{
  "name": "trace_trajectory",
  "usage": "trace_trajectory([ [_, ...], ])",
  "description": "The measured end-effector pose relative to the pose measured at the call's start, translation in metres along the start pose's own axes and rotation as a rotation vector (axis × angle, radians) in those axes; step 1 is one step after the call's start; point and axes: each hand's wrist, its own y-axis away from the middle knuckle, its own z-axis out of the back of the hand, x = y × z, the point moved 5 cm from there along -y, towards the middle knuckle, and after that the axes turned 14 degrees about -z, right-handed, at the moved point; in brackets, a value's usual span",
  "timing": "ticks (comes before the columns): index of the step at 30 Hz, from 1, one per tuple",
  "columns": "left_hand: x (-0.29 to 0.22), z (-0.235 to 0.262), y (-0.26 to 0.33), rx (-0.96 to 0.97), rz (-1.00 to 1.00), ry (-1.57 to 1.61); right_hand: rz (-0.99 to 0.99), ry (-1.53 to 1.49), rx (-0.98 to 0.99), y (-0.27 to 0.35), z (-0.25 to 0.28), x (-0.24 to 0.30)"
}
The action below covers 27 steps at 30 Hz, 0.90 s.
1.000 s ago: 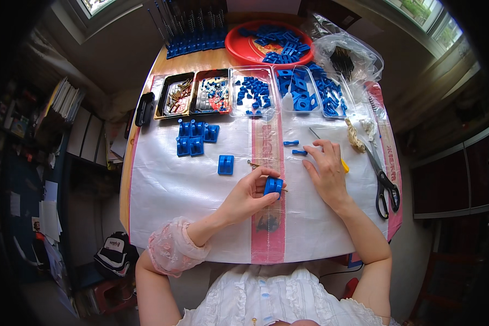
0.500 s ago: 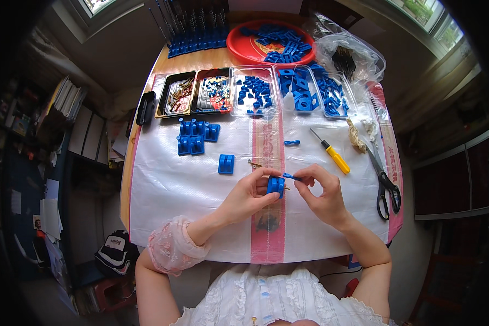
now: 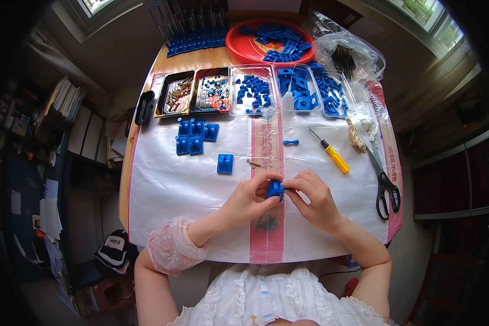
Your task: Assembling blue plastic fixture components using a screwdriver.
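Note:
My left hand (image 3: 248, 199) and my right hand (image 3: 312, 198) meet over the white sheet, both pinching a small blue plastic block (image 3: 275, 188) between the fingertips. Just beyond them lie a single blue block (image 3: 225, 163), a small metal pin (image 3: 254, 163) and a little blue clip (image 3: 291, 142). A cluster of several assembled blue blocks (image 3: 194, 136) sits further left. A yellow-handled screwdriver (image 3: 331, 152) lies to the right of the hands.
Along the far side stand trays of metal parts (image 3: 175, 94), mixed small parts (image 3: 212, 92) and blue pieces (image 3: 252, 95), (image 3: 309, 92). A red bowl (image 3: 269, 41) of blue parts and a plastic bag (image 3: 348, 54) sit behind. Scissors (image 3: 384, 182) lie at right.
My right hand came back from the small parts beside the screwdriver to the blue block in my left hand. Both hands now grip it together. The screwdriver is uncovered.

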Motion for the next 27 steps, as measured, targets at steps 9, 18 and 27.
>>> trace_trajectory([
  [9,0.006,0.002,0.001,0.018,-0.079,-0.134,0.032,0.034,0.011,0.003,-0.009,-0.002],
  [18,0.006,0.0,0.001,-0.018,-0.032,-0.003,0.018,0.019,0.006,0.001,-0.005,-0.005],
  [27,0.008,0.012,-0.002,-0.081,0.084,0.287,-0.13,-0.016,-0.043,-0.003,0.012,-0.001],
])
